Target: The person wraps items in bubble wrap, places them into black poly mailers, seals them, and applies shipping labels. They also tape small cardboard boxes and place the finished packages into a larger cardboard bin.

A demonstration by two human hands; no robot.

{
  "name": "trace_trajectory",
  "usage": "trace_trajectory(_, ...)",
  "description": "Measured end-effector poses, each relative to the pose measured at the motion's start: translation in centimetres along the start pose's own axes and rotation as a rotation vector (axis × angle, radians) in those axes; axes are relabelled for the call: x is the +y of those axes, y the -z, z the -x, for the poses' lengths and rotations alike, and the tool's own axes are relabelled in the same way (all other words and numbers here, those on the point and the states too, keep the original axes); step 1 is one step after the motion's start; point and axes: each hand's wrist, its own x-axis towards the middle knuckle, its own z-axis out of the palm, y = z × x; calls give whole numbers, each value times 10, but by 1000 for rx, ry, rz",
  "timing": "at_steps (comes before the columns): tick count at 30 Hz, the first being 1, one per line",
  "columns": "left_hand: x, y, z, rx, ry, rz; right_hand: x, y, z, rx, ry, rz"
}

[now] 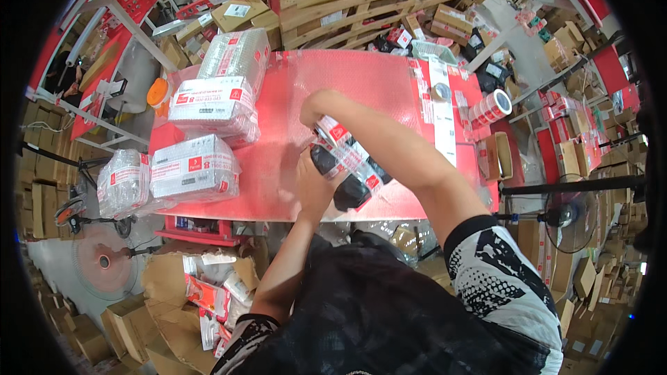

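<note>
A small black-wrapped package (352, 193) is in front of me at the table's near edge, with red-and-white printed packing tape (358, 162) across its top. My left hand (317, 182) is closed round the package's left side. At its far end, my right hand (324, 108) is bent downward with curled fingers, gripping the far part of the tape. The right fingertips are mostly hidden behind the hand, and whether a tape roll sits in them is unclear.
Bubble-wrapped boxes (208, 101) line the table's left side, beside an orange tape roll (158, 92). Wide printed tape rolls (490, 109) lie on the right edge of the red table (389, 76). A wooden pallet (368, 3) stands behind; an open carton (163, 305) is below left.
</note>
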Motion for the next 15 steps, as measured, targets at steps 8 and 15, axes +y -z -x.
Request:
trace_trajectory(8, -12, -7, -15, -73, 148, -167, -4, -165, 274, 725, -31, -521)
trace_trajectory(15, -5, -15, -29, -263, 178, -206, 4, -341, 221, 528, -228, -587)
